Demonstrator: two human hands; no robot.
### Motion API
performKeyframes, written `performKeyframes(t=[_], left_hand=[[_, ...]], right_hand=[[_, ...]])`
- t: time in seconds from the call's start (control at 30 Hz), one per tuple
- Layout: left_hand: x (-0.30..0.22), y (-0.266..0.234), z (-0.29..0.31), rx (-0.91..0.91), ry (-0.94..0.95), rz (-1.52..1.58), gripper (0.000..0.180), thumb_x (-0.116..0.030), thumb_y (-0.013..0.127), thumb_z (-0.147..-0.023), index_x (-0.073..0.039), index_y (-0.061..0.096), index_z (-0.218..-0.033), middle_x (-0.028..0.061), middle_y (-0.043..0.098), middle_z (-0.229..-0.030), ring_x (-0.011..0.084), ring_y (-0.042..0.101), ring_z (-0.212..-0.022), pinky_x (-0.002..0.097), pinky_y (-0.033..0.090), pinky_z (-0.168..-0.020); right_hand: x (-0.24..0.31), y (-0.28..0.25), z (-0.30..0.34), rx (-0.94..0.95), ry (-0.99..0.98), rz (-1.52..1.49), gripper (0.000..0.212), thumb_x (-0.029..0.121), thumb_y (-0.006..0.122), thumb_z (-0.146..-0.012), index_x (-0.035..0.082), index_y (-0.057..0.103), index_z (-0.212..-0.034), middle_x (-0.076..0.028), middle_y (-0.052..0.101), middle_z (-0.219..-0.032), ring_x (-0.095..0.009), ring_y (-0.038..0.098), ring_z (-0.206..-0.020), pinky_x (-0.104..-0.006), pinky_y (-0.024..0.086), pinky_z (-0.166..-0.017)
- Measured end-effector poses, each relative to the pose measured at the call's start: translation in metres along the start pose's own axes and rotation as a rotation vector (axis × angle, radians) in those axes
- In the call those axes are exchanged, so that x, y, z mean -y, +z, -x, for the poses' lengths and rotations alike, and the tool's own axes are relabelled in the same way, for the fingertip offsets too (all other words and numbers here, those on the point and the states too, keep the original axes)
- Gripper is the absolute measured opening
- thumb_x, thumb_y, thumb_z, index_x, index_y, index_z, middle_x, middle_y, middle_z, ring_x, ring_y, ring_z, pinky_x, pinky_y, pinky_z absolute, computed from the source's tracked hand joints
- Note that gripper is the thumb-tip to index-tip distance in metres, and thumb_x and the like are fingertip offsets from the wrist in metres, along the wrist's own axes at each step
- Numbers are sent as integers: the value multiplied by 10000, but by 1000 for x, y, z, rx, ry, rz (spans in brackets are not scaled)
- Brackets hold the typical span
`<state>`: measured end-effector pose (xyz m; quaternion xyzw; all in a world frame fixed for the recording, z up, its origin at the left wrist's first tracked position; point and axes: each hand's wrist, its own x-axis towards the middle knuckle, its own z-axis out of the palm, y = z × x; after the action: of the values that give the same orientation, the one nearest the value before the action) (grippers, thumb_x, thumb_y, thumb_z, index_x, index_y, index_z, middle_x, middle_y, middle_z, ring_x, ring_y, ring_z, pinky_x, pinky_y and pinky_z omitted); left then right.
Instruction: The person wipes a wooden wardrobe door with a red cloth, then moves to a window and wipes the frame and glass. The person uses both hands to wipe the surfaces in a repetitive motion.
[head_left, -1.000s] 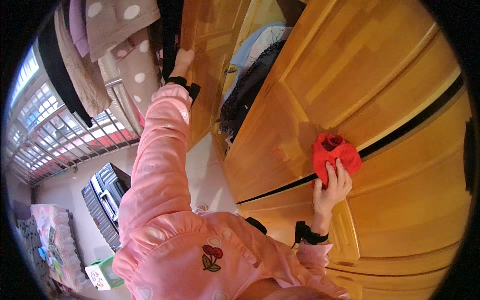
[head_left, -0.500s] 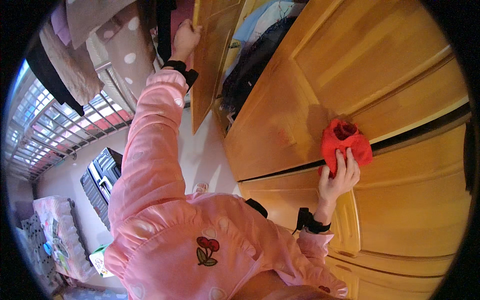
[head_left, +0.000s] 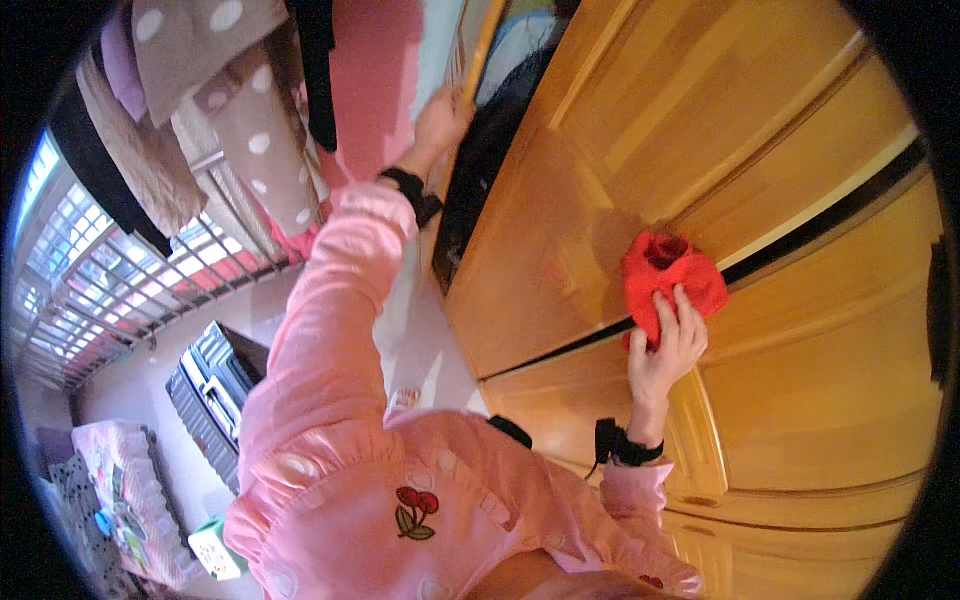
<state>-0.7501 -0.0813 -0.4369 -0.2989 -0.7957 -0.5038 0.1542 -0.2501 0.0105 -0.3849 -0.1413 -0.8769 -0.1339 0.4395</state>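
"What's at the far left?"
"A railing [head_left: 140, 300], with a frilled mat [head_left: 112, 462] below it on the floor side. Then spotted and dark clothes [head_left: 238, 140] hang at the top, and below them stand a dark suitcase [head_left: 200, 405] and a green-and-white box [head_left: 218, 550]."
"And the left hand [head_left: 443, 122]?"
"Up at the edge of a door [head_left: 486, 48], fingers curled there. Whether it grips the edge or only presses on it, I can't tell."
"What's right of that?"
"Dark garments [head_left: 495, 140] inside the opening, then the wardrobe [head_left: 800, 390] front."
"Where's the red cloth [head_left: 680, 285]?"
"In the right hand [head_left: 668, 352], in front of the wardrobe by the dark gap. Fingers lie across it, gripping it bunched, a hollow at its top. I can't tell whether it touches the wood."
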Motion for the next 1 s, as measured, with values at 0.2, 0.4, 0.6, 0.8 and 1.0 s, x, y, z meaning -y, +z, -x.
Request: performKeyframes(t=[0.2,0.4,0.6,0.8,1.0], left_hand=[[-35,39,7,65,96,125,419,-280,645,-964,-41,612,-1308,256,606,-1345,429,575,-1255,475,470,-1058],[-83,46,20,66,254,217,466,-286,667,-953,-45,592,-1345,233,600,-1364,405,547,-1294,474,436,-1100],[-143,14,43,175,309,270,474,-259,674,-944,-38,582,-1353,218,598,-1360,385,564,-1269,456,447,-1086],[-237,-25,118,34,635,566,424,-177,708,-905,-42,607,-1293,173,614,-1227,364,602,-1135,454,479,-1002],[-307,-63,164,-99,1080,609,446,-167,736,-867,-14,609,-1266,180,585,-1229,386,558,-1164,490,439,-1033]], right_hand=[[2,-6,-3,7,22,-12,496,120,706,-711,148,709,-1206,-69,619,-1400,-305,554,-1216,-460,381,-1070],[2,-8,-3,15,30,-52,513,111,713,-684,150,717,-1195,-52,622,-1394,-304,553,-1206,-461,388,-1064],[7,-8,-6,-51,43,-101,530,63,700,-665,139,711,-1190,-58,618,-1400,-307,551,-1234,-458,392,-1074],[25,-21,-31,-185,85,-157,518,49,688,-672,114,708,-1185,-98,610,-1408,-329,543,-1252,-466,383,-1095],[18,-37,-121,-447,12,46,523,185,693,-842,117,643,-1359,-122,529,-1508,-330,491,-1335,-517,327,-1149]])
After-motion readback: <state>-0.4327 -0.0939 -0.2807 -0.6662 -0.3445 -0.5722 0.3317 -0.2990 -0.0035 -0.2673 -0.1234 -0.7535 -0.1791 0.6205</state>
